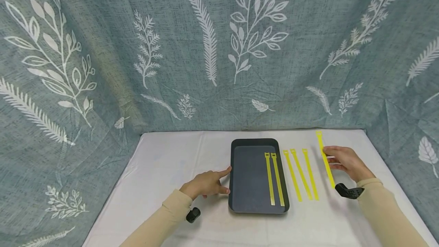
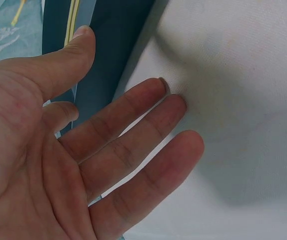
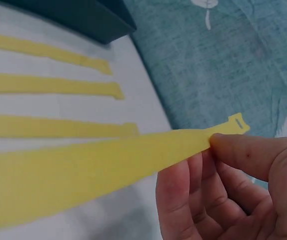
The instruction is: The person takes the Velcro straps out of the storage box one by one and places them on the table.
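My right hand (image 1: 349,162) pinches a yellow hook-and-loop cable tie (image 1: 328,169) between thumb and fingers, raised above the table's right side. In the right wrist view the held tie (image 3: 83,175) runs across the front, its slotted head just beyond the thumb. My left hand (image 1: 208,183) is at the left rim of a dark grey tray (image 1: 247,178), fingers spread and relaxed, thumb and index finger near or against the rim. Inside the tray, along its right side, lie two yellow cable ties (image 1: 269,181). Three more ties (image 1: 310,174) lie on the cloth right of the tray.
A white cloth (image 1: 171,159) covers the table. Behind and at both sides hangs a blue-green curtain (image 1: 212,106) with white leaf prints. Black wrist devices (image 1: 348,191) are strapped at both sleeves.
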`<state>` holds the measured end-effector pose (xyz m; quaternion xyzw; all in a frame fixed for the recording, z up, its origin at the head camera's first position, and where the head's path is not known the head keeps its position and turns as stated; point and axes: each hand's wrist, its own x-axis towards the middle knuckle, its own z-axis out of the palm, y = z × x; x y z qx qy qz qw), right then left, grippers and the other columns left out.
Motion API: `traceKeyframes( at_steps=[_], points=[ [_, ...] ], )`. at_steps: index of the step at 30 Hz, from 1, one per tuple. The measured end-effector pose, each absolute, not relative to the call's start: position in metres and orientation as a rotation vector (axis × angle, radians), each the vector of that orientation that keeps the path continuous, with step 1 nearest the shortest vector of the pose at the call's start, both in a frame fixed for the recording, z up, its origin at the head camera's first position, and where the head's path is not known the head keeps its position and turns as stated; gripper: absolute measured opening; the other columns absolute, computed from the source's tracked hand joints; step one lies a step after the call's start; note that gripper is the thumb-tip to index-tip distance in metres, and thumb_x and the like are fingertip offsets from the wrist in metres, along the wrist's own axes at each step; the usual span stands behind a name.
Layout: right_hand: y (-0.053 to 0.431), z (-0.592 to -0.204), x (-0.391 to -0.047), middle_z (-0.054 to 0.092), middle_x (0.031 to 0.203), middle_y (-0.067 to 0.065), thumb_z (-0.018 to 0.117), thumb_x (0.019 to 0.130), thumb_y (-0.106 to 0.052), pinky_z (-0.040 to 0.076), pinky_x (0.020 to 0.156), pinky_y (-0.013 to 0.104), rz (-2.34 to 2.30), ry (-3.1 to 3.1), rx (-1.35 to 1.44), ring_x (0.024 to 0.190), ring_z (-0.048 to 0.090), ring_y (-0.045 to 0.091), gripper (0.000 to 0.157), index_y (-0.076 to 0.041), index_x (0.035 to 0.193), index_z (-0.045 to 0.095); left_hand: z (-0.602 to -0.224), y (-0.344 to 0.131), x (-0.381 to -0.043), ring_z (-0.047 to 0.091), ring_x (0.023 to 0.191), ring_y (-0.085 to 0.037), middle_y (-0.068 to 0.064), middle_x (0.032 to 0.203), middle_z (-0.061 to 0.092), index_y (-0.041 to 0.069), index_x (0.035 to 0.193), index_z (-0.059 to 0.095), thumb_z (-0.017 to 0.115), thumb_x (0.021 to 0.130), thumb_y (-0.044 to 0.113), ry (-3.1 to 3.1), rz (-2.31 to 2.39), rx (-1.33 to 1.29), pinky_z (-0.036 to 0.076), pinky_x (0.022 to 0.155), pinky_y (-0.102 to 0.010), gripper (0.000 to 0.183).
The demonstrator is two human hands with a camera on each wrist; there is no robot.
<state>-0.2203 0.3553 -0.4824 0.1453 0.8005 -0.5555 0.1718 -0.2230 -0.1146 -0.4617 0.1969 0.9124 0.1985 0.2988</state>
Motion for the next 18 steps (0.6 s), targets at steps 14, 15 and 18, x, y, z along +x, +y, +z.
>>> traceKeyframes(
  at_steps=[14, 15, 18],
  points=[
    [0.349, -0.512, -0.223, 0.064, 0.074, -0.008, 0.057, 0.103, -0.029, 0.052, 0.06, 0.025, -1.497, 2.293, 0.54, 0.066, 0.059, 0.008, 0.049, 0.007, 0.136, 0.054, -0.462, -0.114, -0.224, 0.06, 0.065, -0.017, 0.002, 0.086, 0.072, 0.029, 0.16, 0.031, 0.074, 0.093, 0.036, 2.412, 0.528, 0.519, 0.056, 0.053, -0.043, 0.081],
    [0.348, -0.513, -0.223, 0.063, 0.072, -0.007, 0.057, 0.103, -0.028, 0.051, 0.059, 0.026, -1.482, 2.304, 0.536, 0.064, 0.058, 0.008, 0.046, 0.006, 0.133, 0.056, -0.461, -0.114, -0.224, 0.06, 0.065, -0.017, 0.002, 0.087, 0.072, 0.029, 0.16, 0.031, 0.074, 0.093, 0.037, 2.412, 0.526, 0.516, 0.056, 0.054, -0.042, 0.081],
    [0.346, -0.516, -0.223, 0.06, 0.069, -0.006, 0.055, 0.103, -0.026, 0.046, 0.056, 0.027, -1.428, 2.349, 0.514, 0.061, 0.054, 0.01, 0.04, 0.005, 0.127, 0.059, -0.461, -0.113, -0.223, 0.059, 0.065, -0.016, 0.002, 0.089, 0.073, 0.029, 0.16, 0.031, 0.074, 0.093, 0.037, 2.415, 0.521, 0.512, 0.057, 0.054, -0.042, 0.081]
  ],
)
